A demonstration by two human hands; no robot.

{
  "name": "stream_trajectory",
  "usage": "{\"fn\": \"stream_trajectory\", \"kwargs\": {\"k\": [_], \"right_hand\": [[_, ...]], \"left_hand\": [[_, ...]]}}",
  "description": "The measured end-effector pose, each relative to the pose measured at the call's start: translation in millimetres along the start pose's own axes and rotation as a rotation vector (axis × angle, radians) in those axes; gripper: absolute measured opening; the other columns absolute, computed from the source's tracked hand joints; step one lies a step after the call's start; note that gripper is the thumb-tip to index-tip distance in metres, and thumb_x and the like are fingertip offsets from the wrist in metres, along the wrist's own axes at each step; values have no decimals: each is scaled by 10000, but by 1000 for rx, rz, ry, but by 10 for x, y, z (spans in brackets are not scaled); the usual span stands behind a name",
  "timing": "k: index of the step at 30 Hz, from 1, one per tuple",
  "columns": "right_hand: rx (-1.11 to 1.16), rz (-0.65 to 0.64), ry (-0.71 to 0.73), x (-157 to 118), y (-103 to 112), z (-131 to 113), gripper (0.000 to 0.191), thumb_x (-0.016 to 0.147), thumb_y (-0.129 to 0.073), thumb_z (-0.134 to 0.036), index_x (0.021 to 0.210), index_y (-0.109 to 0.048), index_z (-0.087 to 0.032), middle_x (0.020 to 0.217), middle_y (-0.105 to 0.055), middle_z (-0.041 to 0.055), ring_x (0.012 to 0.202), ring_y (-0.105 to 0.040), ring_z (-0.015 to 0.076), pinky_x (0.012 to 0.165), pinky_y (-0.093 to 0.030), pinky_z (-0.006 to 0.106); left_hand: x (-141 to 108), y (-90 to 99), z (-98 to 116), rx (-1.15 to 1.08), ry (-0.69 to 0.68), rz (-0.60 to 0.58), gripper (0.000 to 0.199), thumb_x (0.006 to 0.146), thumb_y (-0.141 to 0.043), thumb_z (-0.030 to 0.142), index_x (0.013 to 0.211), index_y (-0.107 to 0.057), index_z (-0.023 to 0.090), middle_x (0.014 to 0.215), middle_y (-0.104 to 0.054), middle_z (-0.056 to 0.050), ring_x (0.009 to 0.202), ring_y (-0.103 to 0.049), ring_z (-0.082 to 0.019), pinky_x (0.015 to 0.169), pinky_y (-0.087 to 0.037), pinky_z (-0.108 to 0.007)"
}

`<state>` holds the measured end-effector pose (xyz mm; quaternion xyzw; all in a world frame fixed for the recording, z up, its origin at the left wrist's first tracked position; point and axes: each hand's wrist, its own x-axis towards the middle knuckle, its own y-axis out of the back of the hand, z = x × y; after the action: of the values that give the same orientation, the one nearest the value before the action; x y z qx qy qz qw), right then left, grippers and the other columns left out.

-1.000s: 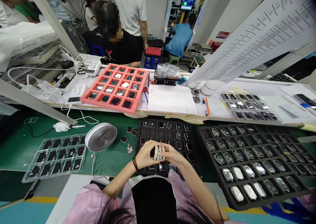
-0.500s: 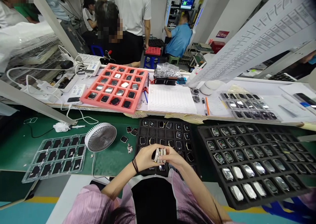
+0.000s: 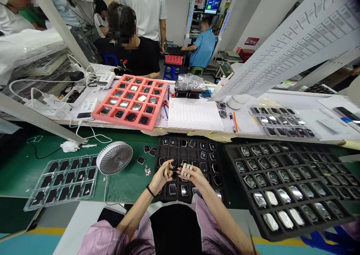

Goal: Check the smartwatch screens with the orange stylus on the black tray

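Between the fingers of my left hand [image 3: 159, 179] is one light-coloured watch case [image 3: 166, 172], turned edge-on. My right hand [image 3: 198, 178] grips a stack of several pale watch cases [image 3: 186, 170] side by side. A small gap separates the two hands. Both are over a black foam tray [image 3: 180, 154] whose pockets hold square watches, some with lit screens. Part of the tray is hidden behind my hands and forearms. Left of it, a few loose watch pieces [image 3: 141, 160] and small metal bits [image 3: 147, 170] lie on the green bench mat.
A white fan [image 3: 115, 157] stands left, beside a clear tray of black parts [image 3: 60, 180]. At right is another black tray [image 3: 249, 206] of watches. A red tray [image 3: 153, 123] and a paper form [image 3: 195, 114] occupy the raised shelf. Co-workers are beyond it.
My hands were together around the pale watch cases. They have since moved apart, the left with one case and the right with the rest of the stack.
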<state>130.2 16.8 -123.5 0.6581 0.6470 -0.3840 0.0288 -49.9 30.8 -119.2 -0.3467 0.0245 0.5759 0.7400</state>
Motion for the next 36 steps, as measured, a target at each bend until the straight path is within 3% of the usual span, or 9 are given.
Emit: {"fn": "stream_trajectory", "kwargs": {"k": [3,9,22,27,32,36], "right_hand": [[1,11,-11,3,1,44,414,518,-865,-300,868,-703,-152,773,-743,78,822,-718,310,814,-557,504],[-9,38,5,-19,-31,41,421,470,-891,-281,819,-699,-145,761,-742,67,797,-720,298,781,-573,475],[-22,66,38,-70,-85,62,452,429,-910,-281,808,-699,-153,755,-740,70,762,-718,307,757,-573,500],[-23,76,40,-69,-84,69,443,439,-906,-294,804,-697,-157,765,-745,71,768,-717,310,752,-573,504],[-19,92,45,-67,-77,62,467,429,-907,-306,817,-695,-154,765,-747,75,763,-719,312,741,-577,489],[-15,95,46,-34,-36,91,467,427,-908,-311,812,-701,-147,775,-752,92,760,-721,312,728,-581,464]], "left_hand": [[-8,-25,-46,-98,38,-57,386,753,-596,378,1102,-611,214,882,-498,-23,609,-419,-77,477,-311,-179],[-20,-16,-68,-139,-26,-63,387,723,-640,327,1088,-621,203,913,-459,-23,647,-390,-79,485,-279,-175],[-32,91,-218,-40,-79,1,356,739,-623,363,1063,-604,215,896,-497,-24,640,-417,-84,471,-287,-163],[-5,121,-273,25,-111,30,353,754,-593,357,1076,-595,212,921,-513,-26,671,-466,-89,495,-343,-166],[132,264,-376,174,-180,78,313,817,-527,371,1083,-566,209,975,-534,-36,773,-550,-119,605,-466,-211],[415,435,-442,377,-282,118,305,869,-474,381,1097,-552,195,1102,-546,-72,947,-590,-179,777,-531,-316]]}}
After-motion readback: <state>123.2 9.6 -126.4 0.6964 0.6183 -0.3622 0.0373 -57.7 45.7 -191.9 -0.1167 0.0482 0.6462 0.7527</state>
